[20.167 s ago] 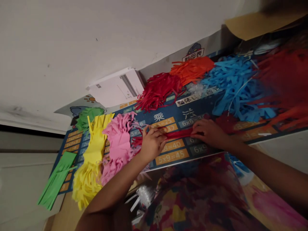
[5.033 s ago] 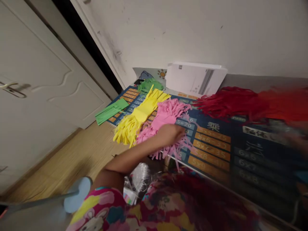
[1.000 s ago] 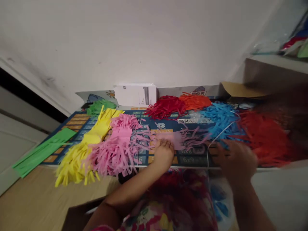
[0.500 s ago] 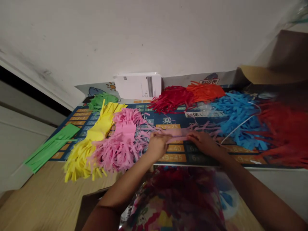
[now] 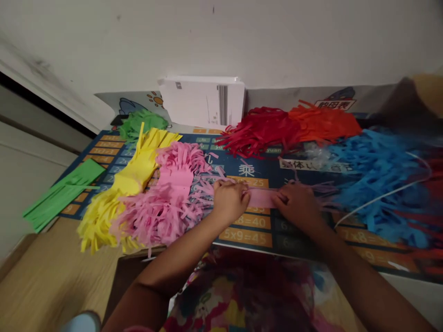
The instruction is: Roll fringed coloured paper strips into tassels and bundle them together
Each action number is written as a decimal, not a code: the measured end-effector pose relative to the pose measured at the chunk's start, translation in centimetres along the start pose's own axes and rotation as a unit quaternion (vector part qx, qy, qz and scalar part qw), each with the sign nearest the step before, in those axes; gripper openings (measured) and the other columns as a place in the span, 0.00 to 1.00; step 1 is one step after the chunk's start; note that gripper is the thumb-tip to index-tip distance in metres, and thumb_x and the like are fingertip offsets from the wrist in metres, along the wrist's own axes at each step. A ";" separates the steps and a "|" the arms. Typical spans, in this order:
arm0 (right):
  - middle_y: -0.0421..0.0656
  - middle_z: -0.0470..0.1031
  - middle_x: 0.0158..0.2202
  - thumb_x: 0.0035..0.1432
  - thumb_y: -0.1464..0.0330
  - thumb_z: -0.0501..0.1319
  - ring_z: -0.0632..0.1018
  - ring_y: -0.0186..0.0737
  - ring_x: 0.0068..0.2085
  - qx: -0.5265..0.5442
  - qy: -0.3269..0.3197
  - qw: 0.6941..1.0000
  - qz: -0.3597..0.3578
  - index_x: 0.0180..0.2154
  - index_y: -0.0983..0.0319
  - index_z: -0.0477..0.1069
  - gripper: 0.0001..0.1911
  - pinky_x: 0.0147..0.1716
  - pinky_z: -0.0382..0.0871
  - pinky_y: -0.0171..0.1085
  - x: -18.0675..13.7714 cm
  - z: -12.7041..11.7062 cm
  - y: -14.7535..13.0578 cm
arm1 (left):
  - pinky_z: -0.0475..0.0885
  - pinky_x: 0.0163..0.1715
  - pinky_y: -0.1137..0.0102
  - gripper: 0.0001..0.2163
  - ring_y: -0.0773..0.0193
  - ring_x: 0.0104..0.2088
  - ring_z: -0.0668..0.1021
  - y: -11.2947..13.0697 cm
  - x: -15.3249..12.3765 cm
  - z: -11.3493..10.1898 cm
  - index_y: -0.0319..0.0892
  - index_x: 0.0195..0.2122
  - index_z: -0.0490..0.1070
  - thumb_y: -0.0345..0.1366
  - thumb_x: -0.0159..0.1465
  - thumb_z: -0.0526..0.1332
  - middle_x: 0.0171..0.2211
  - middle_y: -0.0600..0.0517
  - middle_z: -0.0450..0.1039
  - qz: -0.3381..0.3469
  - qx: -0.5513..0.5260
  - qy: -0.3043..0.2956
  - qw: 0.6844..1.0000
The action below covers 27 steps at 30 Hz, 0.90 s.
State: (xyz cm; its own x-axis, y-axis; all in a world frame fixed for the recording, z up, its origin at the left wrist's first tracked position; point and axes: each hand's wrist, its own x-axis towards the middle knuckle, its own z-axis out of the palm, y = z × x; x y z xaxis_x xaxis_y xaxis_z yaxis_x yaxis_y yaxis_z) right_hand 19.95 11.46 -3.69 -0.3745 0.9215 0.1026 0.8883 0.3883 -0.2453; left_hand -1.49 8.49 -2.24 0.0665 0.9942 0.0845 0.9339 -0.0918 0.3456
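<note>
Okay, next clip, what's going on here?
A person holds a pink paper strip on a blue times-table mat, the left hand gripping one end and the right hand the other. Left of it lie a pink pile, a yellow pile and green strips of fringed paper; behind and right are a red pile, an orange pile and a blue pile.

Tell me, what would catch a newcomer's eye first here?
Heaps of bright cut paper cover the blue multiplication mat: yellow fringe and pink fringe on the left, red fringe and orange fringe by the wall, and blue fringe on the right. In the middle, the left hand and right hand hold a pink paper strip stretched between them.
</note>
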 end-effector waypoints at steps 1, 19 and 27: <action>0.43 0.73 0.27 0.60 0.63 0.57 0.72 0.42 0.32 -0.002 0.003 1.000 0.002 0.22 0.60 0.66 0.16 0.33 0.50 0.39 -0.1 0.1 0.1 | 0.62 0.46 0.56 0.09 0.52 0.41 0.80 -0.1 0.0 0.1 0.45 0.39 0.80 0.41 0.64 0.62 0.35 0.47 0.82 -0.003 0.000 0.003 1.000; 0.45 0.70 0.24 0.60 0.61 0.57 0.72 0.44 0.31 0.018 -0.012 0.999 0.041 0.20 0.59 0.61 0.18 0.32 0.52 0.41 0.7 0.3 0.4 | 0.60 0.47 0.55 0.09 0.52 0.41 0.78 -0.2 0.6 0.3 0.43 0.37 0.77 0.41 0.66 0.59 0.35 0.48 0.80 -0.004 0.010 -0.029 1.000; 0.48 0.74 0.35 0.56 0.58 0.62 0.74 0.51 0.38 0.055 0.036 0.990 0.122 0.35 0.61 0.70 0.12 0.40 0.57 0.46 0.4 0.1 0.5 | 0.59 0.54 0.55 0.11 0.52 0.53 0.70 0.2 -0.3 1.2 0.47 0.48 0.74 0.35 0.71 0.53 0.51 0.47 0.75 0.147 0.072 0.040 0.986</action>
State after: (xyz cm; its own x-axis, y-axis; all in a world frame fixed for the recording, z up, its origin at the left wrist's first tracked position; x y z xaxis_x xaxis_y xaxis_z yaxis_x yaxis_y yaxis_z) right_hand 20.28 11.99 -3.84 -0.1284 0.9872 0.0942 0.9140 0.1546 -0.3751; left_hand -0.92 8.25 -3.32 0.3193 0.9178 0.2362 0.9190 -0.3607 0.1593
